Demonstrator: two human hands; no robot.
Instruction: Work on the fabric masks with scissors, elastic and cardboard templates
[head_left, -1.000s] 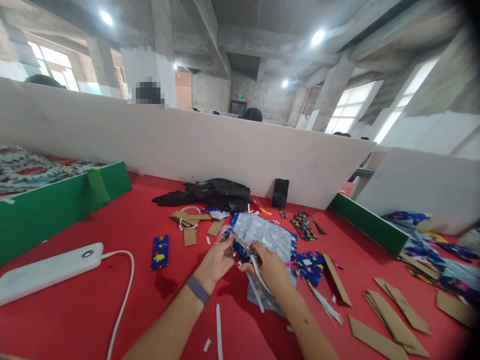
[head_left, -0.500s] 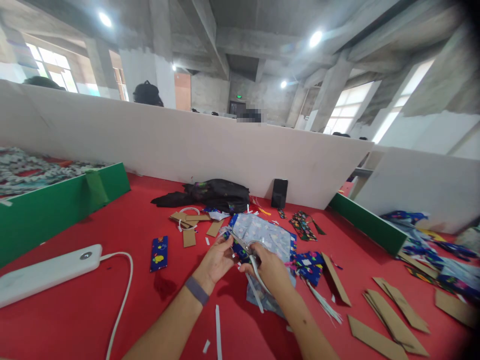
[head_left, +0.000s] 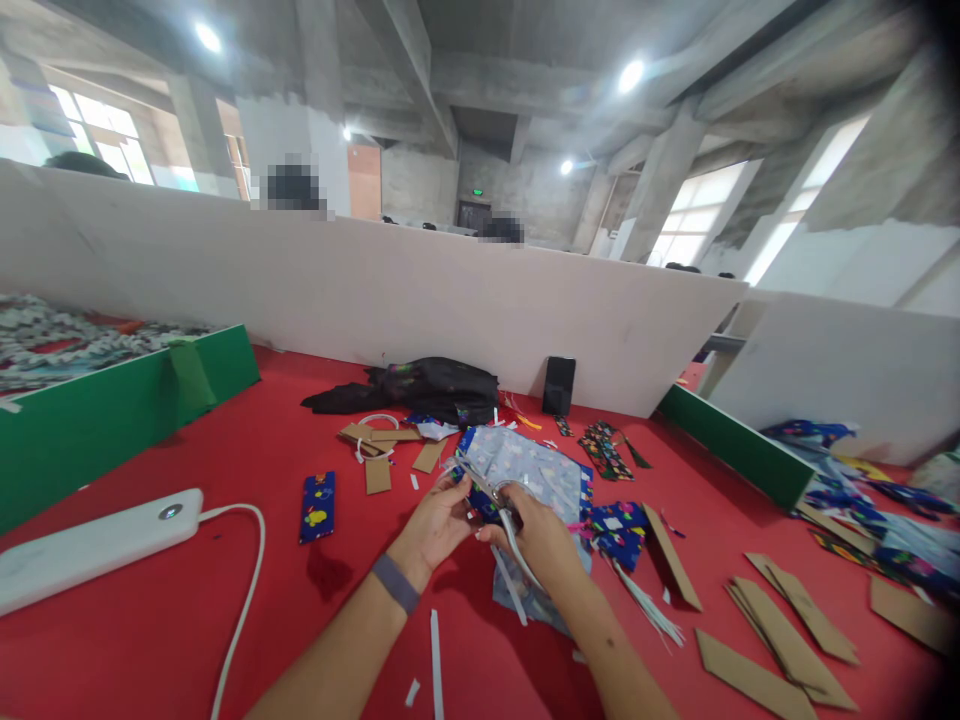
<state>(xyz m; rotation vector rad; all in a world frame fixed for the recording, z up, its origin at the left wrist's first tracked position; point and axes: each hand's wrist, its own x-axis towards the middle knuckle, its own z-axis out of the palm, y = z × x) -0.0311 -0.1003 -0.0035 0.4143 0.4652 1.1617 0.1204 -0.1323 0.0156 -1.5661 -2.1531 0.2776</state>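
Observation:
My right hand is closed round the handles of a pair of scissors, whose blades point away to the upper left. The blades lie at the edge of a blue patterned fabric piece. My left hand pinches that same piece close to the blade tips. Beneath both hands spreads a larger cloth, pale side up with a blue printed edge. A narrow white strip hangs below the right hand. To the left lies a finished-looking blue bookmark-shaped piece with a dark red tassel.
Cardboard strips lie at right, with smaller ones behind my hands. A white power bank with a cable sits at left. A phone leans on the white partition. Black cloth lies before it. Green dividers flank the table.
Both hands keep nearly the same place. The scissors and the fabric at the blade tips have shifted only very slightly.

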